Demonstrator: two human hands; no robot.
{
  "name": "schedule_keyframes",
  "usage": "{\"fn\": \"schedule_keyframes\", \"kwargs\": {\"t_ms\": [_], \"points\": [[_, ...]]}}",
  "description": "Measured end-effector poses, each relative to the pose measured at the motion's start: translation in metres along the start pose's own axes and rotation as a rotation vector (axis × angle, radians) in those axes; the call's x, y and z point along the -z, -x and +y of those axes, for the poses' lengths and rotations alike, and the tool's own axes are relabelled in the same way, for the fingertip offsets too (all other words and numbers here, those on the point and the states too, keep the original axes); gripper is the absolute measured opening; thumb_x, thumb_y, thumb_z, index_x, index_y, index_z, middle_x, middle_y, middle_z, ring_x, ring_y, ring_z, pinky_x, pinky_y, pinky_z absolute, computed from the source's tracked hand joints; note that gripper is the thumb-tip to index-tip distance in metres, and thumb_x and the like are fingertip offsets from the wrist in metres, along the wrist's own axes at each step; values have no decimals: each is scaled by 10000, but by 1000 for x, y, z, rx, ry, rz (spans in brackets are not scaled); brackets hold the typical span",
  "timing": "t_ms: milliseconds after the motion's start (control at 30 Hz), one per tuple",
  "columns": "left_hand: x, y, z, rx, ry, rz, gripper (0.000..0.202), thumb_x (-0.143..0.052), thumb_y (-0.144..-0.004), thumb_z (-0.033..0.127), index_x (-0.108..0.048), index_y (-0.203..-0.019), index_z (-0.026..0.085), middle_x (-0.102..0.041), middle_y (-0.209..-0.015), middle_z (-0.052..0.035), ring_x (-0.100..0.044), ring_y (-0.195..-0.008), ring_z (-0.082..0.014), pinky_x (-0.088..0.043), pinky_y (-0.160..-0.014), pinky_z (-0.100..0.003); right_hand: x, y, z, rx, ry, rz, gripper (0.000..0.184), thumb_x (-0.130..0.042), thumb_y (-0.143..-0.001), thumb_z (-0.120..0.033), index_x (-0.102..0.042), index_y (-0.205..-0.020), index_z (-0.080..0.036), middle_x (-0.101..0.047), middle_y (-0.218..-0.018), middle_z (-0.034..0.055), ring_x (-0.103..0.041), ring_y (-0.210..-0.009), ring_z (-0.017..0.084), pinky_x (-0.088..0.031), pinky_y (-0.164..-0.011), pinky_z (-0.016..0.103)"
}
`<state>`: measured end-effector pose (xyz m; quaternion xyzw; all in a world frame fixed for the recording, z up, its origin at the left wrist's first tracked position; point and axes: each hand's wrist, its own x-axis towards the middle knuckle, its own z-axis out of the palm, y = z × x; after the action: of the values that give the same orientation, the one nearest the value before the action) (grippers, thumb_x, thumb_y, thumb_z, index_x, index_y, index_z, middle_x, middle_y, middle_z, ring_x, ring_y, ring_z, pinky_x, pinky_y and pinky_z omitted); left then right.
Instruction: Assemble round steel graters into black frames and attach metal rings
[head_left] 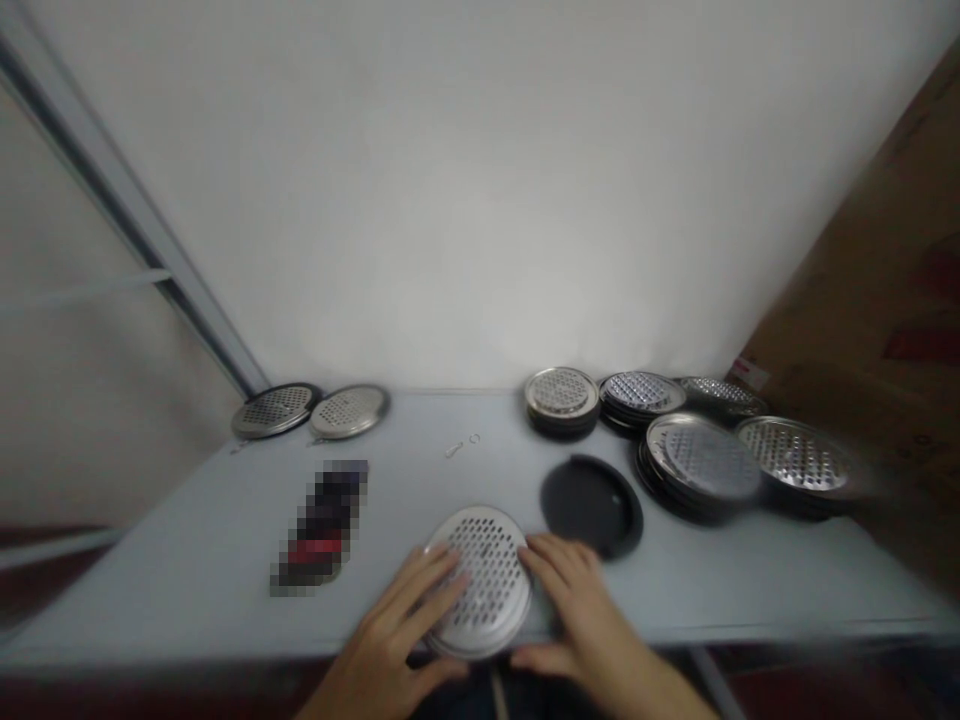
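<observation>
A round metal grater disc [489,580], silver with rows of holes, lies near the table's front edge between my hands. My left hand [401,625] grips its left side, with fingers over the perforated face and the thumb by the front rim. My right hand [577,610] holds the right side, fingertips on the rim and thumb low at the front. Just beyond my right hand sits a black round dish [591,505]. Two small metal pieces, a clip-like part [454,449] and a ring [474,438], lie farther back.
Stacks of similar discs with black bases, such as the near stack [701,460], stand at the back right. Two more discs [349,410] lie at the back left. A pixelated dark object [322,525] is left of my hands. Cardboard boxes [862,320] rise at right.
</observation>
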<state>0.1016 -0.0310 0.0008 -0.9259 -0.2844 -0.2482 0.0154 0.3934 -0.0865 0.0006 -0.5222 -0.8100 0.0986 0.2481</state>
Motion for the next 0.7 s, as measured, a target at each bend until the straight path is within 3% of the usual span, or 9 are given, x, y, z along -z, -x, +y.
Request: {"fn": "schedule_keyframes", "kwargs": {"t_ms": [167, 267, 367, 533, 633, 700], "points": [[-12, -6, -4, -39, 10, 70, 719, -707, -862, 548, -490, -1492, 274, -625, -1424, -111, -575, -1329, -310, -520, -1081, -478, 7, -9, -5, -56, 1, -12, 807, -832, -787, -447, -491, -1470, -186, -536, -1486, 186, -511, -1343, 348, -398, -1099, 515], [-12, -8, -7, -43, 36, 103, 709, -698, -853, 578, -524, -1464, 262, -646, -1393, -123, -598, -1304, -313, -543, -1058, -472, 10, -14, -10, -68, -16, -25, 787, -845, -772, -396, -511, -1453, -185, -538, -1479, 192, -527, -1320, 351, -408, -1089, 523], [-9, -10, -7, -54, 55, 110, 710, -702, -826, 626, -578, -1411, 243, -665, -1365, -132, -629, -1267, -305, -565, -1031, -451, 12, -16, -13, -71, -16, -38, 787, -860, -753, -395, -531, -1433, -173, -538, -1471, 205, -537, -1301, 357, -423, -1070, 521], [-7, -13, 0, -50, 12, 113, 607, -736, -871, 487, -582, -1401, 234, -684, -1343, -119, -644, -1248, -302, -441, -1130, -569, 17, -16, -13, -58, 22, -53, 786, -842, -778, -484, -523, -1436, -196, -540, -1480, 178, -501, -1342, 352, -394, -1089, 526], [-7, -12, 0, -18, 32, 119, 606, -742, -853, 521, -607, -1381, 258, -684, -1348, -99, -648, -1243, -292, -522, -1083, -479, 24, -15, -11, -23, 29, -59, 790, -777, -810, -583, -493, -1462, -237, -540, -1486, 149, -490, -1350, 344, -392, -1092, 526], [-7, -11, -1, -7, 41, 116, 600, -736, -853, 532, -616, -1373, 258, -677, -1360, -93, -643, -1251, -282, -549, -1058, -428, 29, -12, -4, -22, 61, -4, 684, -715, -879, -558, -501, -1451, -249, -558, -1465, 136, -489, -1347, 331, -398, -1088, 523]]}}
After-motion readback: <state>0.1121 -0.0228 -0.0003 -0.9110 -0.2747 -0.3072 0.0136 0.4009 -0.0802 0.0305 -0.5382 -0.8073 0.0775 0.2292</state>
